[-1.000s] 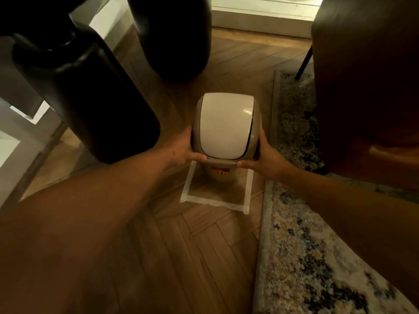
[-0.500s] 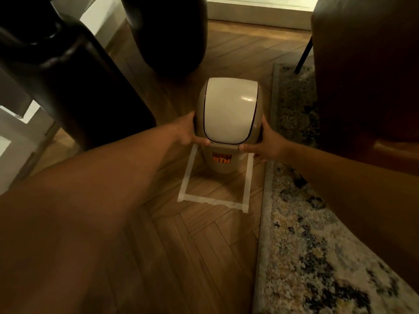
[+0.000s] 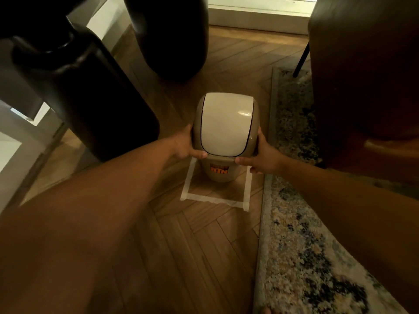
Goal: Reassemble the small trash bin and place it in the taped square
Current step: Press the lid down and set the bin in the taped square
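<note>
A small beige trash bin with a white swing lid and an orange label stands upright inside the white taped square on the wooden floor. My left hand grips the left side of the lid's collar. My right hand grips the right side. The far part of the taped square is hidden behind the bin.
A large dark vase stands close at the left and another dark vase behind the bin. A patterned rug edges the square on the right, with a brown chair over it.
The bin has come down and toward me slightly within the taped square, both hands still holding its lid collar; more of its label shows.
</note>
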A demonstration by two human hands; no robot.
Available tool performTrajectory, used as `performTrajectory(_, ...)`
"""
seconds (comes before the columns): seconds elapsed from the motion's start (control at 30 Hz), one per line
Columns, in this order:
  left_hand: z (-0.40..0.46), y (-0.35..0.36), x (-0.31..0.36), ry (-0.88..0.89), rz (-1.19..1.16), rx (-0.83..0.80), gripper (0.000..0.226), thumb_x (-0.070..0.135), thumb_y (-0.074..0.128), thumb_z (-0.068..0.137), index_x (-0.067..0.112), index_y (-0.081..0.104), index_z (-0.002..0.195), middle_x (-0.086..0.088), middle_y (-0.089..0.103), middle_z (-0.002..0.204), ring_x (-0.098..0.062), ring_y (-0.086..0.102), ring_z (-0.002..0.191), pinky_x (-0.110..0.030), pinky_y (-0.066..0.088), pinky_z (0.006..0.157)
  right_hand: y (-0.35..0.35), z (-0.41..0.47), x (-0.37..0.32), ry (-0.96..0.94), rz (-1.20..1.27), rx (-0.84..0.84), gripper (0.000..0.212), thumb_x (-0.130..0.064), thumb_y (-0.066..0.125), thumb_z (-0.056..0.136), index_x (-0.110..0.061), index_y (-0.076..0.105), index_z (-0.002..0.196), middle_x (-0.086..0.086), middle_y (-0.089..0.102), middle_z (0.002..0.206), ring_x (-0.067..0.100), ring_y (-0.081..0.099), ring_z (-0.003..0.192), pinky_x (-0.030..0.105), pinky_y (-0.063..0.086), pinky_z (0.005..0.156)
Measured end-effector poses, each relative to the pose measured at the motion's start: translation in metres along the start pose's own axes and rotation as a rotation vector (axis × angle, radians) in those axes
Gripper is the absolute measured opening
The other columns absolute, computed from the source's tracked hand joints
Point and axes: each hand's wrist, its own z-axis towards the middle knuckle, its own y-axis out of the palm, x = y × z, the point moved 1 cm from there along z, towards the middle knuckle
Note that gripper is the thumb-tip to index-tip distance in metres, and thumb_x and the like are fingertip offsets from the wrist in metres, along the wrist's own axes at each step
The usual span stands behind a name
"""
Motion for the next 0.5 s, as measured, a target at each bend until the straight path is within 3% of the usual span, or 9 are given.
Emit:
performTrajectory(0.13, -0.011, 0.005, -0.006, -0.012, -0.058, -0.003, 0.117, 0.020, 0.091, 0.067, 0.018, 0.014, 0.156, -0.005, 0.031, 0.159, -0.024, 0.030, 0.144, -0.024, 0.029, 0.097, 0.009, -0.009, 0.005, -0.013, 0.032, -0.015, 0.131, -0.023, 0.087, 0.079, -0.046, -0.016, 0.155, -0.011, 0.044, 0.134, 0.004, 0.062, 0.095, 0.028, 0.059, 0.052)
performTrajectory(0.3, -0.027, 0.007, -0.010, 0.006, -0.051, -0.001, 0.122, 0.027, 0.093, 0.063, 0.021, 0.014, 0.156, -0.003, 0.031, 0.159, -0.023, 0.031, 0.144, -0.025, 0.027, 0.099, 0.019, -0.023, 0.013, -0.043, 0.035, -0.002, 0.131, -0.025, 0.088, 0.077, -0.050, -0.015, 0.155, -0.016, 0.044, 0.135, -0.002, 0.058, 0.095, 0.033, 0.063, 0.058)
performTrajectory(0.33, -0.030, 0.009, -0.011, 0.010, -0.068, 0.003, 0.121, 0.025, 0.093, 0.062, 0.021, 0.016, 0.155, -0.003, 0.032, 0.158, -0.022, 0.032, 0.143, -0.025, 0.028, 0.100, 0.020, -0.025, 0.013, -0.053, 0.023, 0.005, 0.132, -0.025, 0.089, 0.076, -0.048, -0.014, 0.156, -0.017, 0.044, 0.136, 0.000, 0.059, 0.100, 0.033, 0.063, 0.063)
performTrajectory(0.4, -0.034, 0.012, -0.014, 0.028, -0.097, 0.019, 0.117, 0.022, 0.094, 0.062, 0.020, 0.022, 0.153, -0.002, 0.037, 0.156, -0.017, 0.034, 0.141, -0.023, 0.030, 0.099, 0.020, -0.026, 0.012, -0.075, 0.000, 0.032, 0.132, -0.024, 0.091, 0.073, -0.038, -0.007, 0.160, -0.013, 0.045, 0.145, 0.012, 0.057, 0.124, 0.041, 0.060, 0.088)
performTrajectory(0.43, -0.035, 0.013, -0.015, 0.036, -0.107, 0.031, 0.114, 0.022, 0.094, 0.061, 0.020, 0.025, 0.152, -0.002, 0.039, 0.155, -0.015, 0.036, 0.139, -0.023, 0.032, 0.099, 0.019, -0.026, 0.012, -0.090, -0.003, 0.042, 0.132, -0.024, 0.092, 0.072, -0.033, -0.004, 0.162, -0.009, 0.044, 0.151, 0.016, 0.051, 0.135, 0.044, 0.054, 0.102)
performTrajectory(0.5, -0.037, 0.015, -0.017, 0.054, -0.122, 0.067, 0.112, 0.024, 0.095, 0.060, 0.021, 0.029, 0.151, -0.002, 0.041, 0.153, -0.018, 0.038, 0.140, -0.024, 0.034, 0.098, 0.018, -0.029, 0.011, -0.112, -0.049, 0.067, 0.130, -0.031, 0.093, 0.070, -0.030, 0.001, 0.163, -0.002, 0.041, 0.158, 0.017, 0.041, 0.144, 0.045, 0.042, 0.115)
